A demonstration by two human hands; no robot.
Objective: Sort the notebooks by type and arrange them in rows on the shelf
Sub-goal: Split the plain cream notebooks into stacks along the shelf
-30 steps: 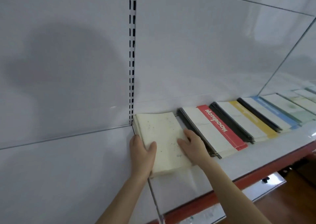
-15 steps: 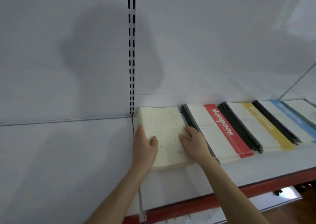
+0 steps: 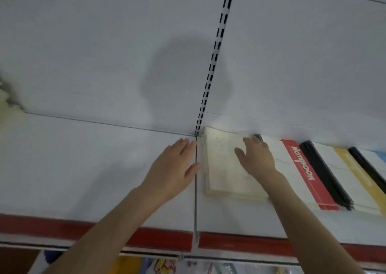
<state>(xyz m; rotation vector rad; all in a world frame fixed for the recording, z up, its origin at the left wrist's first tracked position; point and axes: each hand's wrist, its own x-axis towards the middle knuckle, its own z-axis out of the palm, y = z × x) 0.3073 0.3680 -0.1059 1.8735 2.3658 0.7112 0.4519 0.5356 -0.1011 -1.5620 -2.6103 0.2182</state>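
Our left hand [image 3: 173,169] and right hand [image 3: 257,160], fingers straight, bracket the cream notebook stack [image 3: 223,169]; we judge uneven pushing could skew it.

You see a cream notebook [image 3: 225,169] with faint specks, then covers banded red [image 3: 302,169] with white lettering, black [image 3: 325,173] and yellow [image 3: 355,169]. Your shelf [image 3: 83,169] is white with a red front edge [image 3: 158,237].
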